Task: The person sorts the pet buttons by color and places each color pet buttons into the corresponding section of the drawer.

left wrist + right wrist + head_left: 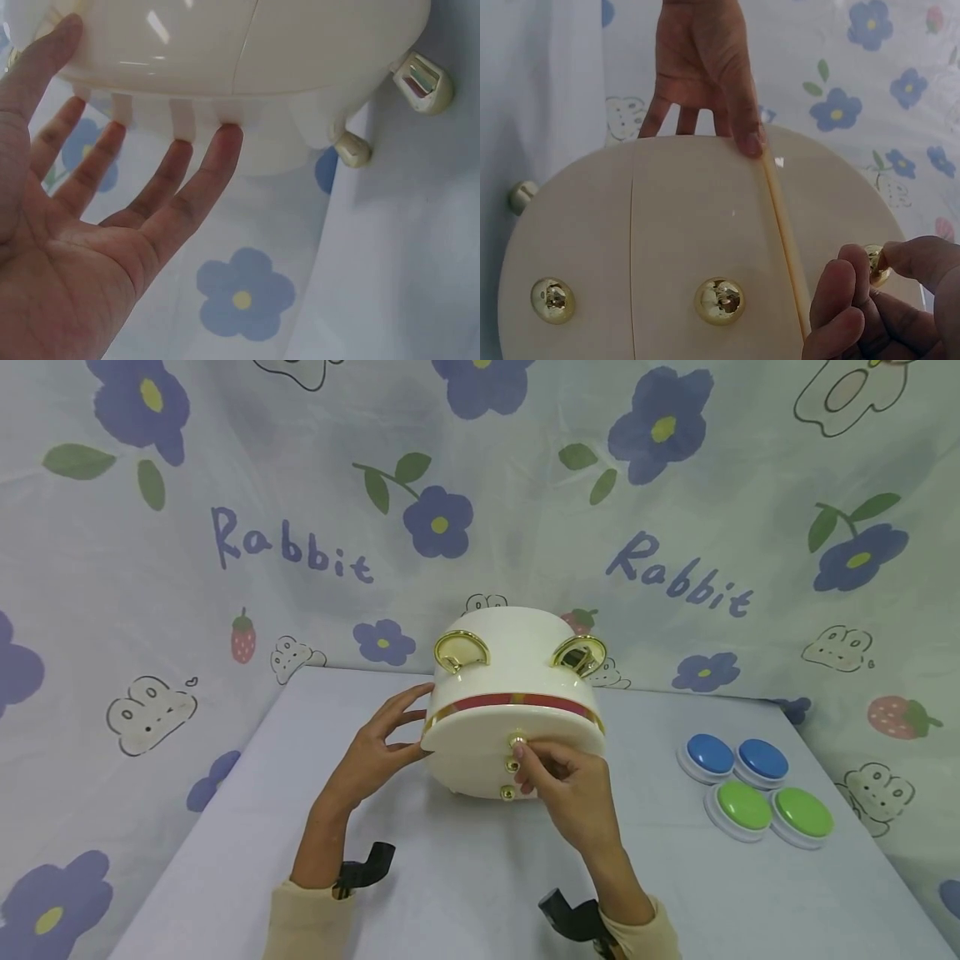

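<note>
A glossy cream-white rounded box [517, 681] stands on the table, with gold ear-shaped loops on its upper part and a red-and-gold band across it. Three gold knobs run down its front; the middle knob [720, 300] and the bottom knob [553, 300] show plainly in the right wrist view. My right hand [573, 785] pinches the top knob [876, 264] between thumb and forefinger, its other fingers curled below. Against the box's left side rests my left hand [105, 225], its fingers spread and fairly straight, the thumb near the lid seam.
To the right on the white table [465, 893] sit two blue push buttons [710, 753] and two green push buttons [744, 804] with white bases. A patterned cloth [510, 485] hangs behind. Small gold feet [352, 148] hold up the box.
</note>
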Demonstrator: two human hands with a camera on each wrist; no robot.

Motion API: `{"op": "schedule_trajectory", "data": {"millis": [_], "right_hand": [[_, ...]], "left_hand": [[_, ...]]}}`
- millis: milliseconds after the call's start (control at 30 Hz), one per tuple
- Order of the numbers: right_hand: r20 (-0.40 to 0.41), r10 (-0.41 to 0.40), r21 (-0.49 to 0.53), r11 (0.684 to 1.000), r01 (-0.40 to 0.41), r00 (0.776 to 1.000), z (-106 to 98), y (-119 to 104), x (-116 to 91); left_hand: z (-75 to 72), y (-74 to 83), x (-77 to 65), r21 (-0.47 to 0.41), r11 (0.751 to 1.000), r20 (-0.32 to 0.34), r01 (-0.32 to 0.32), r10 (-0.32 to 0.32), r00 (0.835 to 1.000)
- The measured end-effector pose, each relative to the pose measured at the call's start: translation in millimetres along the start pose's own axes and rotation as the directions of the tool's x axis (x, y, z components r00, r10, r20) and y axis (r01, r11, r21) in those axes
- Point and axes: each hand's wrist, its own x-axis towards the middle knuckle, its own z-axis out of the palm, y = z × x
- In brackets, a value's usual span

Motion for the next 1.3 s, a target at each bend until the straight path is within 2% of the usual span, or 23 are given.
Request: {"op": "schedule_trajectory", "data": {"millis": [833,900,1133,1267,1300], "right_hand": [[-0.012,-0.039,0.014,0.999,0.039,0.999,1,6,12],[-0.016,-0.038,0.016,0.999,0.038,0.999,1,6,12],[-0.015,-0.034,0.037,0.999,0.034,0.999,3,9,16],[-0.017,-0.038,0.047,0.998,0.039,0.999,3,8,16],[-0.017,-0.037,0.049,0.998,0.038,0.999,3,8,16]], "left_hand": [[2.1,4.1,-0.5,-0.006,0.999,-0.010,0.033,-0.033,0.999],[2.5,6.7,-1.0,-0.010,0.999,-0.007,0.037,-0.037,0.999],[2.8,31.5,-7.6,-0.020,0.999,0.002,0.051,-0.051,0.999],[3.1,33.6,-7.9,-0.021,0.998,-0.001,0.053,-0.053,0.999],[3.0,29.8,-6.8,-0.020,0.998,-0.002,0.052,-0.052,0.999]]}}
